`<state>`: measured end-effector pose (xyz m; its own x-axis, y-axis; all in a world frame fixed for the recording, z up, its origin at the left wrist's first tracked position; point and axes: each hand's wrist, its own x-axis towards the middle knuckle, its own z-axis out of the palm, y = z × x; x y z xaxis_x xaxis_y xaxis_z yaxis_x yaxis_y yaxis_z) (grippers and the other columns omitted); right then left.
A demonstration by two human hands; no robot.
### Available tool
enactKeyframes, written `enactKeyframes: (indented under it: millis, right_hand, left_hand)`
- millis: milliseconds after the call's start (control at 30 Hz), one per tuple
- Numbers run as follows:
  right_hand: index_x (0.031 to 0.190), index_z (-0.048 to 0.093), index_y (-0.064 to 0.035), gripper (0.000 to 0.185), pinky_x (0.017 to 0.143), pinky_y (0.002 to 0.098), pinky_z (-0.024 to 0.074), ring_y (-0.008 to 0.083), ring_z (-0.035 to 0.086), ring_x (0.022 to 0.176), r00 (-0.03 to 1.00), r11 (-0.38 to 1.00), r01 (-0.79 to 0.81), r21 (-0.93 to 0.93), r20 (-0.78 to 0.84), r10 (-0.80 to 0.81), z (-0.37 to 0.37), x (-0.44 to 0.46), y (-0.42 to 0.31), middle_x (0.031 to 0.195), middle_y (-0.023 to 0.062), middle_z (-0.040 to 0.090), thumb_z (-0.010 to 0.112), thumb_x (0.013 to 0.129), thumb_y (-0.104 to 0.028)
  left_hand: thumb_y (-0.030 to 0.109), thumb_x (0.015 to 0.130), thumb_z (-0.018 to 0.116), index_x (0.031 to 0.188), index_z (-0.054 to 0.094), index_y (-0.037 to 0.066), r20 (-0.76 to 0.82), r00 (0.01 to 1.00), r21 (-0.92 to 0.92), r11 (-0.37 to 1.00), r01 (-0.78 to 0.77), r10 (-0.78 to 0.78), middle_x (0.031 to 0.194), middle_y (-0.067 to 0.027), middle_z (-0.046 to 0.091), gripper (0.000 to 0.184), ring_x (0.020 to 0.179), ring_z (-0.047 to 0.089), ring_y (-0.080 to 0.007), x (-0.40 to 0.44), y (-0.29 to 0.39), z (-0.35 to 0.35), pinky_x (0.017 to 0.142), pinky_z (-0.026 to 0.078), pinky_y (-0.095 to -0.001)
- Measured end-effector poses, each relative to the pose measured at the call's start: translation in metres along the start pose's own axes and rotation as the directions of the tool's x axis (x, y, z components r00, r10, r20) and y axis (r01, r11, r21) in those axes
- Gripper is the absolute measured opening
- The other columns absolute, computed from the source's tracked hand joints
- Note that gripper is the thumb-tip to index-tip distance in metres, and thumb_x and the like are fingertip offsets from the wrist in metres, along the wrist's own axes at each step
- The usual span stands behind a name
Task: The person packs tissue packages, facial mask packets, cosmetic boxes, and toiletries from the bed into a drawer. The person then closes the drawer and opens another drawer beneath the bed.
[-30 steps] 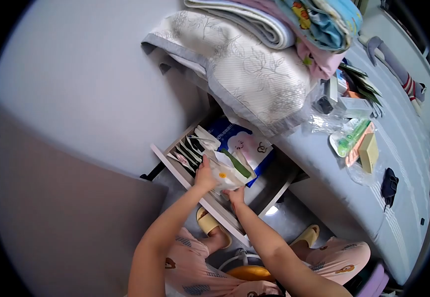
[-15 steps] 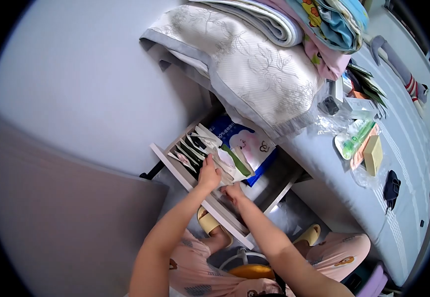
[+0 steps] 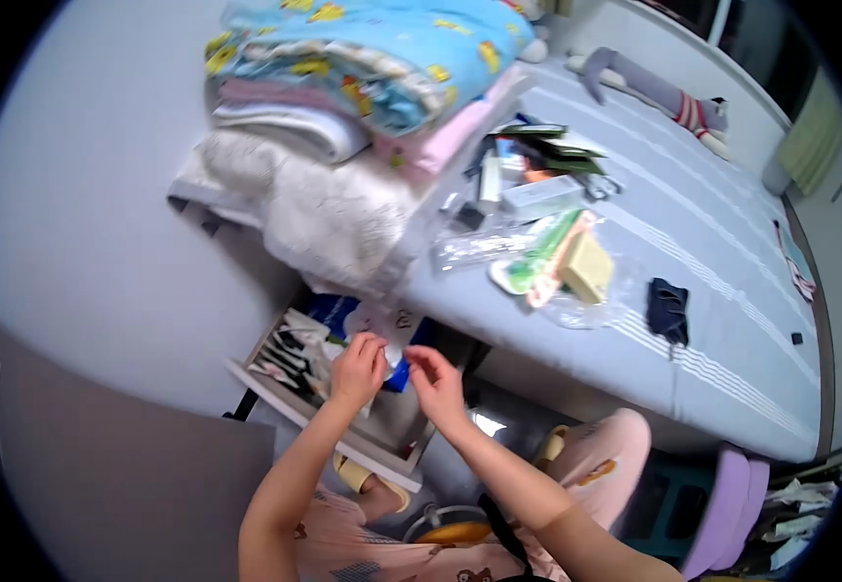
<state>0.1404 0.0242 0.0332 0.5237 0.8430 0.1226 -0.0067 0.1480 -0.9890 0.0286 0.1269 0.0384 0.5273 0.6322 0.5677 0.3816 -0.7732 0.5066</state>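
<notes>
Both hands are raised above an open drawer (image 3: 295, 415), in front of the bed. My left hand (image 3: 360, 371) has its fingers bent together over the packets; whether something small is between them cannot be made out. Close to its right, my right hand (image 3: 434, 386) is empty, with its fingers curved and thumb apart. In the drawer, thin white and dark packets (image 3: 285, 359) stand in a row on the left. Behind the hands lies a blue and white package (image 3: 334, 312), partly covered by them.
Folded bedding (image 3: 372, 68) is piled at the bed's near corner. Boxes, plastic wrappers and a yellow block (image 3: 586, 269) lie on the bed (image 3: 722, 320), with a dark cloth item (image 3: 668, 310). A purple object (image 3: 727, 514) stands at lower right.
My hands have lifted away from the packets and moved slightly apart. The view has swung up and right, showing more of the bed.
</notes>
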Motion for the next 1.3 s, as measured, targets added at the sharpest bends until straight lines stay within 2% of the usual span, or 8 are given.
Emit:
enactKeyframes:
  millis: [100, 200, 500, 667, 767, 933, 1133, 1300]
  right_hand:
    - [0.097, 0.059, -0.0009, 0.022, 0.082, 0.0360, 0.0444, 0.0279, 0.056, 0.094, 0.865, 0.761, 0.369, -0.534, -0.102, -0.491, -0.065, 0.029, -0.078, 0.097, 0.0137, 0.060, 0.054, 0.075, 0.000]
    - [0.096, 0.059, -0.0019, 0.024, 0.087, 0.0397, 0.0420, 0.0328, 0.053, 0.099, 0.763, 0.601, 0.413, -0.684, -0.100, -0.638, -0.125, 0.064, -0.104, 0.100, 0.0143, 0.060, 0.054, 0.072, 0.000]
    - [0.104, 0.057, -0.0034, 0.027, 0.087, 0.0355, 0.0420, 0.0309, 0.052, 0.101, 0.758, 0.900, 0.226, -0.373, -0.512, -0.403, -0.257, 0.190, -0.125, 0.108, 0.0136, 0.056, 0.052, 0.077, -0.007]
    - [0.116, 0.046, 0.0046, 0.046, 0.093, 0.0391, 0.0370, 0.0332, 0.049, 0.106, 0.628, 0.830, 0.095, -0.550, -0.613, -0.479, -0.335, 0.292, -0.108, 0.114, 0.0224, 0.050, 0.054, 0.081, -0.024]
    - [0.115, 0.043, 0.0111, 0.057, 0.093, 0.0393, 0.0364, 0.0334, 0.049, 0.107, 0.472, 0.978, -0.175, -0.109, -0.881, -0.014, -0.375, 0.358, -0.069, 0.116, 0.0273, 0.048, 0.055, 0.081, -0.033]
    - [0.112, 0.049, 0.0037, 0.067, 0.059, 0.0365, 0.0486, 0.0215, 0.055, 0.082, 0.746, 0.913, -0.267, 0.310, -0.533, 0.399, -0.413, 0.390, -0.076, 0.101, 0.0134, 0.054, 0.062, 0.074, -0.050]
    - [0.114, 0.049, -0.0069, 0.061, 0.056, 0.0354, 0.0517, 0.0187, 0.057, 0.082, 0.865, 0.875, -0.375, 0.306, -0.225, 0.449, -0.394, 0.398, -0.081, 0.096, 0.0070, 0.058, 0.070, 0.070, -0.045]
    - [0.120, 0.043, -0.0059, 0.058, 0.060, 0.0413, 0.0525, 0.0257, 0.060, 0.085, 0.880, 0.786, -0.362, 0.501, -0.095, 0.466, -0.372, 0.408, -0.052, 0.103, 0.0124, 0.057, 0.070, 0.070, -0.017]
  left_hand:
    - [0.000, 0.074, 0.059, 0.088, 0.059, 0.006, -0.107, 0.991, -0.173, 0.980, -0.101, 0.083, 0.089, -0.0081, 0.056, 0.015, 0.075, 0.059, -0.0272, 0.037, 0.067, 0.023, 0.064, 0.048, -0.0354]
    - [-0.002, 0.074, 0.057, 0.087, 0.059, 0.004, -0.119, 0.992, -0.321, 0.943, -0.083, 0.047, 0.088, -0.0100, 0.057, 0.015, 0.075, 0.059, -0.0275, 0.073, 0.123, 0.057, 0.065, 0.048, -0.0349]
    - [0.004, 0.074, 0.057, 0.094, 0.056, 0.004, -0.166, 0.977, -0.294, 0.940, -0.175, 0.130, 0.095, -0.0122, 0.055, 0.020, 0.090, 0.055, -0.0299, 0.222, 0.185, 0.134, 0.078, 0.045, -0.0367]
    - [0.017, 0.078, 0.059, 0.101, 0.055, 0.004, -0.190, 0.977, -0.211, 0.968, -0.134, 0.094, 0.101, -0.0130, 0.054, 0.027, 0.091, 0.050, -0.0317, 0.334, 0.164, 0.192, 0.083, 0.040, -0.0380]
    - [0.036, 0.076, 0.062, 0.108, 0.055, 0.009, -0.160, 0.987, 0.000, 0.999, -0.033, 0.032, 0.110, -0.0120, 0.053, 0.043, 0.105, 0.046, -0.0322, 0.389, 0.150, 0.238, 0.090, 0.036, -0.0405]
    - [0.079, 0.066, 0.044, 0.137, 0.035, 0.020, 0.445, 0.775, 0.226, 0.894, 0.388, -0.449, 0.137, -0.0196, 0.035, 0.092, 0.129, 0.029, -0.0378, 0.455, 0.144, 0.264, 0.105, 0.019, -0.0493]
    - [0.079, 0.058, 0.052, 0.141, 0.025, 0.028, 0.639, 0.648, 0.359, 0.906, 0.224, -0.414, 0.142, -0.0272, 0.020, 0.101, 0.131, 0.016, -0.0462, 0.460, 0.136, 0.277, 0.107, 0.016, -0.0493]
    - [0.069, 0.063, 0.056, 0.140, 0.026, 0.027, 0.636, 0.724, 0.258, 0.958, 0.126, -0.266, 0.140, -0.0262, 0.024, 0.093, 0.129, 0.021, -0.0461, 0.437, 0.137, 0.266, 0.106, 0.021, -0.0485]
